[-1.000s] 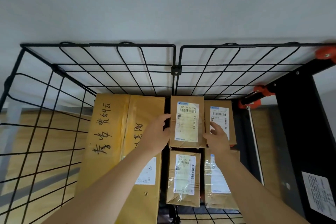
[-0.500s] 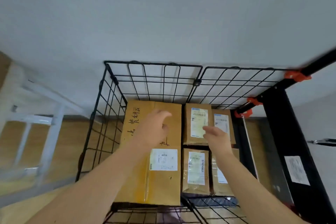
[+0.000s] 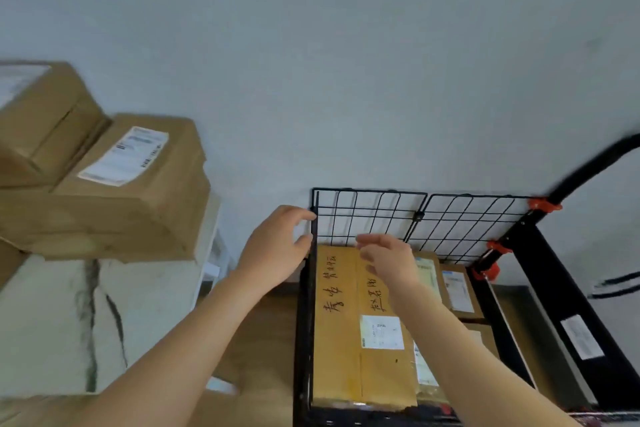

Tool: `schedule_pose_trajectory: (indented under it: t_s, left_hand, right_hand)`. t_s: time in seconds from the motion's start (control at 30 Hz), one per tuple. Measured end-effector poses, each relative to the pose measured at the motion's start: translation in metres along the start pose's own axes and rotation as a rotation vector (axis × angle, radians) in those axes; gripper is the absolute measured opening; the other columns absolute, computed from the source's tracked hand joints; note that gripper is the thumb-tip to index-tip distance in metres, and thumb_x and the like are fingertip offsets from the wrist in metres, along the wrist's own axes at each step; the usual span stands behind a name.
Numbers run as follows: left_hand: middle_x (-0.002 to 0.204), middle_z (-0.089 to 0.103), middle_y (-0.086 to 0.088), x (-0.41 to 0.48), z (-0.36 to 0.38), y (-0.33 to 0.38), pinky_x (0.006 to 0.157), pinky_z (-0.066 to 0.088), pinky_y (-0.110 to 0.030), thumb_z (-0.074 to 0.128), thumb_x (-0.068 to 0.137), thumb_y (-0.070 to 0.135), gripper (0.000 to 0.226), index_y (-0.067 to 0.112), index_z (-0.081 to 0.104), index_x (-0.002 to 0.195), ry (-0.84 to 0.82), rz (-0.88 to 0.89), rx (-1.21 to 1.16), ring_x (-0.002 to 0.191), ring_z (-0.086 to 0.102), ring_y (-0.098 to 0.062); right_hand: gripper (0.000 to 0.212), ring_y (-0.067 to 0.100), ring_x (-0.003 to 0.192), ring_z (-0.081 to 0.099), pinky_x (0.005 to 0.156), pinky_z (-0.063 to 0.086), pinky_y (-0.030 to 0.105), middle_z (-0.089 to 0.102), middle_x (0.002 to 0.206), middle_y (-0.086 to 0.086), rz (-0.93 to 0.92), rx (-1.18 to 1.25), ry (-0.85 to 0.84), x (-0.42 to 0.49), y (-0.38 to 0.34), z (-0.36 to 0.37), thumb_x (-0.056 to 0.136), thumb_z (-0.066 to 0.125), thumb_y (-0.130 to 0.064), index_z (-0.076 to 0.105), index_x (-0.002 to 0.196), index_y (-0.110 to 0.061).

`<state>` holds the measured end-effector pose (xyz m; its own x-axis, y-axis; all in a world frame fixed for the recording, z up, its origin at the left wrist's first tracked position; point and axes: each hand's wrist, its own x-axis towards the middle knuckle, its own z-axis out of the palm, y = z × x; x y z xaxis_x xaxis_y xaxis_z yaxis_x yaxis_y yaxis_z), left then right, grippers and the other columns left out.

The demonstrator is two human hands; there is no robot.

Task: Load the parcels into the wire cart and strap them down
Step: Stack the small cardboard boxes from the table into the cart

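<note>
Soft, even light, perhaps from overhead, casts only faint shadows. Motion blur smears the stacked brown cardboard boxes (image 3: 131, 191); the black metal bar (image 3: 595, 165) bows near the right edge.

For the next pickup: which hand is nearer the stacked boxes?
Left. The left hand is at the wire cart's left edge, toward the stacked boxes; the right hand is above the cart.

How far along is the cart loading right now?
Done: a large handwritten box and smaller labelled parcels lie in the wire cart. In hand: nothing; left hand and right hand hover empty by its far-left corner. Left: stacked boxes wait outside on the left, and no strap visible.
</note>
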<state>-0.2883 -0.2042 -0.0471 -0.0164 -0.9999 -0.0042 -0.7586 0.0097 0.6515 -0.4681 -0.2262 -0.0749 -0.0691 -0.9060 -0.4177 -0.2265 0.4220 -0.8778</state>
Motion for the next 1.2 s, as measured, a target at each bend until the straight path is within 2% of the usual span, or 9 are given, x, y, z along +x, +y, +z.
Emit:
schedule_pose_trajectory:
  t_s: [0.17,0.3,0.4,0.6,0.7,0.87,1.0,1.1,1.2]
  left_hand:
    - [0.129,0.048,0.012,-0.043,-0.073,-0.020,0.092,0.035,-0.019,0.053,0.093,0.018,0.030,0.026,0.056,0.122,0.119,-0.003,-0.026,0.118,0.049,-0.007]
    - [0.132,0.046,0.012,-0.077,-0.130,-0.037,0.092,0.028,-0.014,0.054,0.093,0.016,0.031,0.024,0.056,0.123,0.209,-0.001,-0.023,0.122,0.045,-0.005]
    - [0.133,0.045,0.009,-0.100,-0.165,-0.052,0.095,0.031,-0.016,0.055,0.092,0.015,0.032,0.022,0.056,0.124,0.258,-0.025,-0.025,0.122,0.046,-0.008]
    - [0.130,0.043,0.014,-0.129,-0.215,-0.089,0.093,0.036,-0.019,0.057,0.092,0.019,0.032,0.027,0.056,0.123,0.400,-0.083,-0.051,0.117,0.048,-0.005]
    - [0.128,0.043,0.016,-0.133,-0.233,-0.103,0.088,0.034,-0.018,0.056,0.092,0.020,0.032,0.030,0.055,0.122,0.466,-0.116,-0.073,0.112,0.047,-0.002]
    - [0.128,0.044,0.016,-0.127,-0.264,-0.127,0.092,0.035,-0.020,0.056,0.092,0.019,0.038,0.031,0.051,0.128,0.549,-0.158,-0.063,0.114,0.045,0.001]
    - [0.130,0.043,0.016,-0.107,-0.292,-0.154,0.090,0.034,-0.021,0.056,0.092,0.020,0.044,0.035,0.045,0.132,0.596,-0.210,-0.099,0.116,0.043,0.002]
    - [0.137,0.043,0.012,-0.082,-0.312,-0.176,0.095,0.036,-0.025,0.058,0.091,0.018,0.050,0.031,0.040,0.136,0.625,-0.263,-0.164,0.119,0.044,-0.002]
    - [0.140,0.044,0.004,-0.055,-0.329,-0.196,0.101,0.037,-0.032,0.060,0.091,0.018,0.056,0.024,0.036,0.140,0.662,-0.351,-0.259,0.124,0.045,-0.010]
  right_hand:
    - [0.028,0.016,0.092,0.058,0.091,0.050,0.037,0.066,0.095,-0.002,-0.094,0.038,-0.051,-0.051,-0.042,0.053,0.091,0.050,-0.003,0.066,0.087,-0.025]
    - [0.031,0.016,0.091,0.060,0.085,0.050,0.030,0.068,0.097,0.005,-0.167,0.061,-0.144,-0.084,-0.073,0.098,0.088,0.047,0.002,0.066,0.083,-0.022]
    - [0.031,0.018,0.090,0.061,0.078,0.049,0.026,0.069,0.094,0.004,-0.212,0.059,-0.218,-0.103,-0.093,0.129,0.087,0.048,0.004,0.067,0.082,-0.021]
    - [0.027,0.016,0.083,0.060,0.081,0.049,0.029,0.069,0.088,0.004,-0.291,0.045,-0.314,-0.129,-0.128,0.182,0.084,0.049,0.004,0.069,0.086,-0.014]
    - [0.026,0.016,0.081,0.060,0.081,0.049,0.029,0.069,0.088,0.004,-0.314,0.028,-0.351,-0.129,-0.146,0.206,0.083,0.051,0.005,0.069,0.086,-0.013]
    - [0.025,0.014,0.080,0.061,0.073,0.047,0.023,0.070,0.091,0.005,-0.333,0.032,-0.404,-0.114,-0.172,0.247,0.084,0.051,0.004,0.069,0.085,-0.014]
    - [0.025,0.017,0.085,0.061,0.081,0.050,0.030,0.069,0.090,0.005,-0.351,0.038,-0.436,-0.092,-0.194,0.286,0.085,0.052,0.003,0.069,0.082,-0.016]
    - [0.024,0.015,0.082,0.058,0.077,0.049,0.027,0.068,0.086,0.003,-0.343,0.036,-0.463,-0.071,-0.210,0.311,0.085,0.054,0.002,0.067,0.084,-0.017]
    - [0.022,0.014,0.081,0.057,0.074,0.048,0.024,0.066,0.090,0.004,-0.323,0.029,-0.460,-0.049,-0.222,0.331,0.086,0.054,-0.001,0.068,0.094,-0.016]
